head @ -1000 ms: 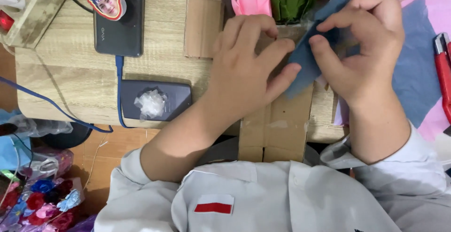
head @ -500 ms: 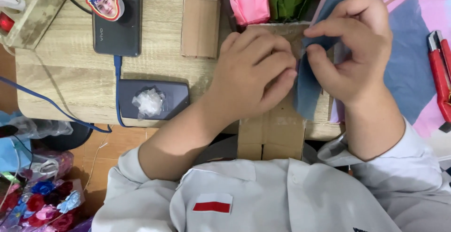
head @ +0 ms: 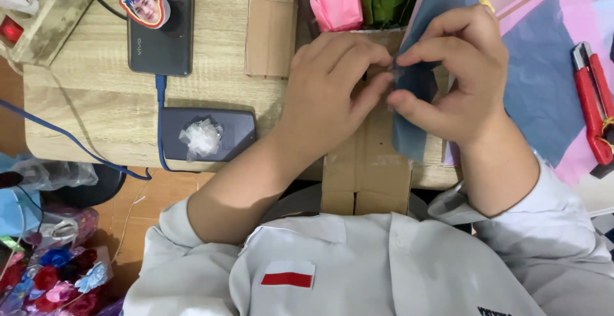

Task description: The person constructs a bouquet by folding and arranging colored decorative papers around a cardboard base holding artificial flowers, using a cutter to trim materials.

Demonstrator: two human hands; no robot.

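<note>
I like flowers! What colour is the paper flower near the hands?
Pink, with green leaves beside it: the paper flower shows in the head view, its only view.

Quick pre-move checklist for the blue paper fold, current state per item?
1. Both hands on the paper: ok. Left hand and right hand pinch the blue paper strip where their fingertips meet.
2. Fold line visible: cannot tell, the fingers cover it.
3. Support underneath: ok, the strip lies over the cardboard piece on the wooden table.
4. Red utility knife away from the hands: ok, it lies apart to the right; blade state cannot tell.
5. Pink paper flower out of the way: ok, it sits just beyond the hands, not touched.
6. Phone and power bank off the work spot: ok, both lie to the left.
</note>
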